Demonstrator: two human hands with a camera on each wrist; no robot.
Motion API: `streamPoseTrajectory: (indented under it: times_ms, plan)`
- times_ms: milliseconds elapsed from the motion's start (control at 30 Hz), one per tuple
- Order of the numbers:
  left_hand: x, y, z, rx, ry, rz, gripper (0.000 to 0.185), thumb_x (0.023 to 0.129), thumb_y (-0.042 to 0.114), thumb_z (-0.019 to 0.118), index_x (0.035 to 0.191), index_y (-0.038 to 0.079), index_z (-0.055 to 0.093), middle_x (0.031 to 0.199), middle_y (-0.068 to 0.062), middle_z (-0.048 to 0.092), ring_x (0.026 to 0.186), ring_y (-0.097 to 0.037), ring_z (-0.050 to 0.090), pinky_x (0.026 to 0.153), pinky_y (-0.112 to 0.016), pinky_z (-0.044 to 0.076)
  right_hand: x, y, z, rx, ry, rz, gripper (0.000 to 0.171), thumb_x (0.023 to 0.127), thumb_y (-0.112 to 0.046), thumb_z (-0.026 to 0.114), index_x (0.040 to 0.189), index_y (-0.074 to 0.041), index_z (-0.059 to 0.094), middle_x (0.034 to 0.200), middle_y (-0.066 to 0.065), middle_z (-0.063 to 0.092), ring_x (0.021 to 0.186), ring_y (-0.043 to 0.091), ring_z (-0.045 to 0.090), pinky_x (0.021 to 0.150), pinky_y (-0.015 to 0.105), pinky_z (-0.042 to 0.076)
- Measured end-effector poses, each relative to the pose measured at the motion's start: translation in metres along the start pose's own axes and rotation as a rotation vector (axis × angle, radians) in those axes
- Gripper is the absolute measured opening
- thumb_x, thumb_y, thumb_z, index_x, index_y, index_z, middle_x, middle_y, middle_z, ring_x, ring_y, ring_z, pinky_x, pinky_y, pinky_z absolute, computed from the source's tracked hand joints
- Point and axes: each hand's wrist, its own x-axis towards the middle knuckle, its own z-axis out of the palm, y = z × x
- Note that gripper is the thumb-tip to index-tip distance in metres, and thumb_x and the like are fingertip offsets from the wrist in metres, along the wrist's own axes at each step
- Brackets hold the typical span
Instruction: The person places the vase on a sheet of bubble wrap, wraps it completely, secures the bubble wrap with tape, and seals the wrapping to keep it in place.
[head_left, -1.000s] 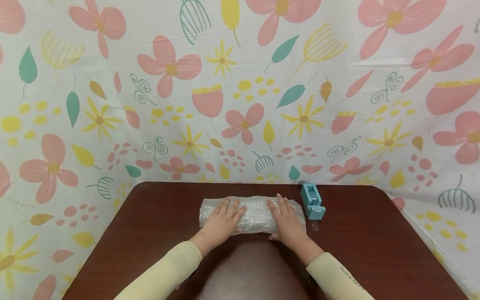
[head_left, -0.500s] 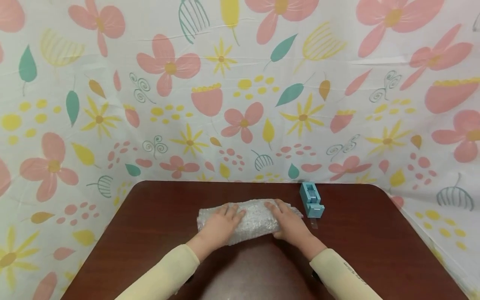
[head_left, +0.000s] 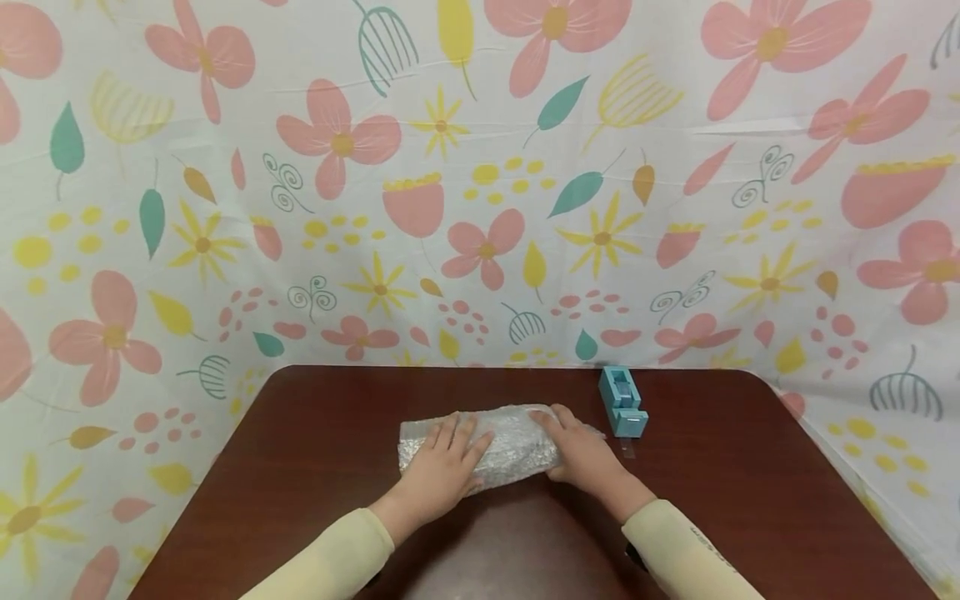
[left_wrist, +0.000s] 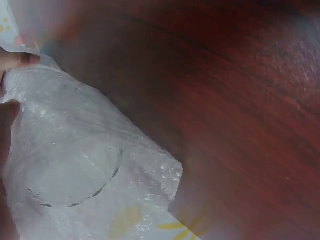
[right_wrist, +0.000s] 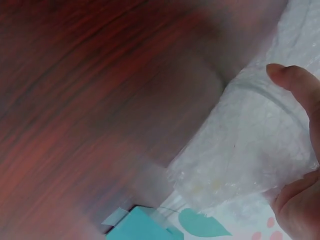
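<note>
- We see a dark red-brown wooden counter from above, with a floral cloth backdrop hung behind and around it.
- A bubble-wrap bundle lies crosswise near the middle of the counter, rolled into a long shape.
- Our left hand rests on top of the bundle's left part, fingers spread and fairly straight, pressing down rather than gripping.
- Our right hand lies over the bundle's right end, fingers laid along the wrap; in the right wrist view the thumb and fingers curve round that end, so it holds the bundle there.
- In the left wrist view the wrap looks cloudy and crinkled, and something round shows faintly through it; we cannot tell what it is.
- A small teal tape dispenser stands on the counter just beside the bundle's right end, near the right hand, with a short strip of clear tape in front of it.
- Both forearms wear pale yellow sleeves.
</note>
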Motion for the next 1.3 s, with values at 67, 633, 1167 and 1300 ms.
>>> streamPoseTrajectory:
  times_ms: [67, 633, 1167, 1300]
  plan:
    - [0.000, 0.001, 0.000, 0.027, 0.007, 0.002, 0.064, 0.099, 0.061, 0.055, 0.151, 0.025, 0.048, 0.152, -0.008, 0.053, 0.137, -0.030, 0.056, 0.108, -0.038, 0.053, 0.000, 0.000, -0.001, -0.024, 0.001, -0.010, 0.085, 0.069, -0.015, 0.094, 0.143, -0.007, 0.053, 0.140, 0.026, 0.055, 0.106, 0.041, 0.069, 0.085, 0.056, 0.060]
    - [0.003, 0.040, -0.025, 0.124, -0.019, -0.152, 0.058, 0.095, 0.059, 0.062, 0.143, 0.024, 0.060, 0.137, -0.008, 0.066, 0.123, -0.030, 0.066, 0.095, -0.032, 0.058, 0.011, 0.002, 0.000, -0.111, 0.023, -0.047, 0.084, 0.071, -0.020, 0.094, 0.146, -0.014, 0.056, 0.158, 0.025, 0.043, 0.145, 0.046, 0.043, 0.106, 0.069, 0.046]
    - [0.011, 0.068, -0.040, 0.132, -0.038, -0.297, 0.055, 0.091, 0.059, 0.067, 0.135, 0.025, 0.067, 0.130, -0.006, 0.072, 0.112, -0.030, 0.072, 0.091, -0.033, 0.060, 0.012, 0.003, 0.014, -0.254, 0.206, -0.106, 0.074, 0.080, 0.006, 0.079, 0.146, -0.015, 0.056, 0.142, 0.015, 0.059, 0.128, 0.036, 0.060, 0.082, 0.052, 0.062]
    - [0.011, 0.073, -0.045, 0.121, -0.027, -0.332, 0.056, 0.089, 0.059, 0.069, 0.131, 0.023, 0.069, 0.126, -0.007, 0.073, 0.109, -0.030, 0.074, 0.088, -0.033, 0.062, 0.017, 0.003, 0.011, -0.183, 0.197, -0.160, 0.072, 0.080, 0.008, 0.079, 0.145, -0.011, 0.056, 0.142, 0.014, 0.061, 0.128, 0.036, 0.061, 0.089, 0.050, 0.061]
